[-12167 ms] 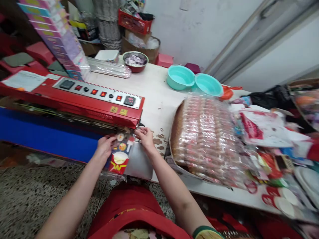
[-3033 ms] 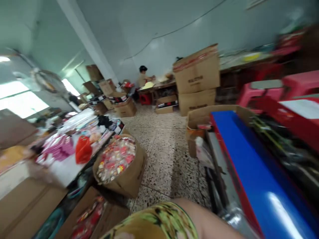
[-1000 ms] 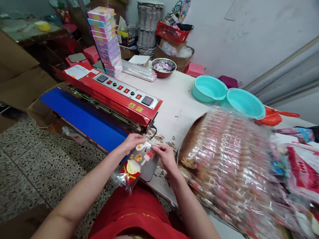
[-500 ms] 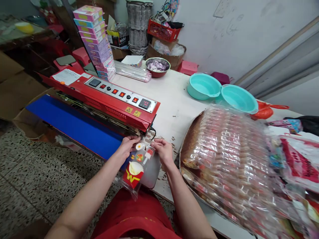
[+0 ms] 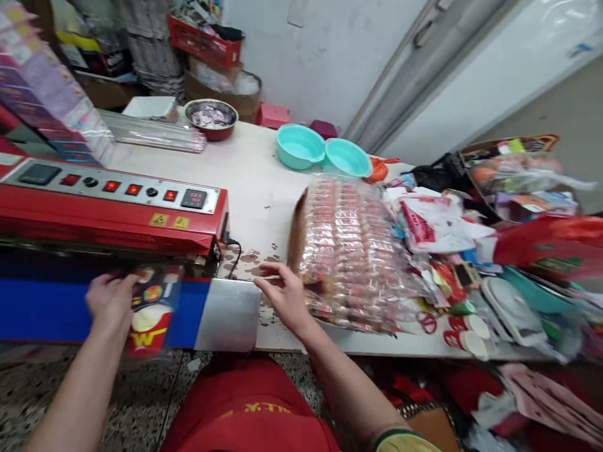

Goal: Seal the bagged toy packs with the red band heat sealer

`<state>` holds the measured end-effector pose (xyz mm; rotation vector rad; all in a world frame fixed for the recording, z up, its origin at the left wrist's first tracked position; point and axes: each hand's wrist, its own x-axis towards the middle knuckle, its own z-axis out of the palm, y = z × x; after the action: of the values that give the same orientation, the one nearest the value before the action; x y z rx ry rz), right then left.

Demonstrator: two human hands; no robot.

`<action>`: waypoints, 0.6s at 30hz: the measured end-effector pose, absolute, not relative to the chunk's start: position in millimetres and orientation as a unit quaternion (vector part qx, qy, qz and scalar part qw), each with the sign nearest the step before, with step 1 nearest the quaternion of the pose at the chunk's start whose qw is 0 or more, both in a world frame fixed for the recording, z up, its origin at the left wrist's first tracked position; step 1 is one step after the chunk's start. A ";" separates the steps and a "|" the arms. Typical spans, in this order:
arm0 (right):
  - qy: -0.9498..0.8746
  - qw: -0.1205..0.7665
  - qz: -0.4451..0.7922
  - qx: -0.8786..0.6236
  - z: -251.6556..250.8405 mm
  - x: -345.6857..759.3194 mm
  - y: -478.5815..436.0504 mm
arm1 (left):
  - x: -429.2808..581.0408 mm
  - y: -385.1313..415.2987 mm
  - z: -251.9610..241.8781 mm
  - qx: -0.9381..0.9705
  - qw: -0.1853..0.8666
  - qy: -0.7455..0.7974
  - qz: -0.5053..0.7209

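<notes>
A clear plastic bag (image 5: 151, 321) of toy food pieces lies over the blue conveyor belt (image 5: 44, 307) of the red sealing machine (image 5: 108, 216). A red and yellow fries carton and small round pieces show through its film. My left hand (image 5: 110, 304) is at the bag's upper left edge, fingers curled against it, slightly blurred. The bag's top edge is at the machine's sealing slot. My right hand (image 5: 287, 298) is empty with fingers apart, between the metal end plate (image 5: 228, 314) and a carton (image 5: 296, 235) packed with rows of filled clear bags (image 5: 346, 245).
Two turquoise basins (image 5: 301, 147) and a metal bowl (image 5: 211, 119) of small packets stand at the back. Stacked boxes (image 5: 51, 88) rise behind the machine. Paper cups (image 5: 464, 342), scissors (image 5: 426, 322) and heaped packaging crowd the right. A black cable (image 5: 237, 257) leaves the machine's end.
The view has swung right. My left hand has moved left along the belt with the bag. My right hand has let go of the bag and moved right toward the carton, opening.
</notes>
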<state>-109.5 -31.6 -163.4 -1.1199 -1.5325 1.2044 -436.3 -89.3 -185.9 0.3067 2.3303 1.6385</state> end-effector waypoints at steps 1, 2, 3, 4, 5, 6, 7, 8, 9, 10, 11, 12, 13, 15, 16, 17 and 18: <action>-0.648 0.437 0.432 -0.450 -156.4 -79.4 -32.7 | -431.4 -91.3 -183.0 0.173 0.036 0.833 0.524; -0.677 0.440 0.367 -0.461 -151.7 -49.6 -31.1 | -418.5 -92.0 -179.5 0.248 -0.061 0.839 0.480; -0.704 0.430 0.299 -0.480 -149.5 -21.7 -26.8 | -397.4 -90.6 -175.8 0.330 -0.129 0.823 0.443; -0.729 0.403 0.236 -0.500 -149.7 2.8 -20.2 | -369.1 -86.5 -172.6 0.413 -0.152 0.787 0.432; -0.755 0.363 0.182 -0.515 -152.0 22.9 -12.0 | -335.3 -79.2 -170.1 0.497 -0.122 0.736 0.442; -0.779 0.317 0.141 -0.522 -155.8 38.1 -3.2 | -298.7 -68.7 -168.6 0.593 -0.048 0.679 0.429; -0.801 0.270 0.110 -0.523 -160.5 48.6 5.3 | -262.3 -55.4 -168.2 0.677 0.025 0.622 0.392; -0.820 0.228 0.087 -0.518 -165.4 55.2 12.7 | -228.8 -40.4 -168.4 0.740 0.077 0.575 0.340; -0.834 0.195 0.070 -0.512 -169.7 58.8 18.6 | -200.6 -24.8 -169.0 0.779 0.100 0.549 0.288; -0.844 0.171 0.057 -0.506 -172.9 60.8 22.6 | -179.1 -9.9 -169.4 0.806 0.112 0.531 0.234; -0.850 0.158 0.048 -0.500 -174.4 62.0 24.9 | -165.1 3.2 -169.0 0.825 0.113 0.522 0.186; -0.854 0.158 0.045 -0.494 -173.8 63.3 25.7 | -158.3 13.8 -167.2 0.834 0.105 0.521 0.148; -0.857 0.169 0.050 -0.484 -170.8 64.7 25.4 | -157.6 21.5 -163.5 0.840 0.094 0.520 0.125; -0.863 0.213 0.091 -0.448 -157.2 67.6 22.8 | -169.1 29.0 -148.8 0.843 0.080 0.516 0.129; -0.863 0.241 0.122 -0.426 -146.8 68.1 21.5 | -177.8 29.5 -137.5 0.845 0.088 0.505 0.153; -0.859 0.270 0.158 -0.406 -134.3 67.2 20.4 | -186.6 28.5 -124.1 0.845 0.114 0.487 0.187; -0.848 0.300 0.195 -0.391 -120.4 64.5 19.7 | -194.5 26.5 -109.4 0.843 0.159 0.464 0.222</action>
<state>64.5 19.7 -120.4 -1.0374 -2.2509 0.5178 -194.5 26.5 -109.4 2.4086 1.3250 0.6345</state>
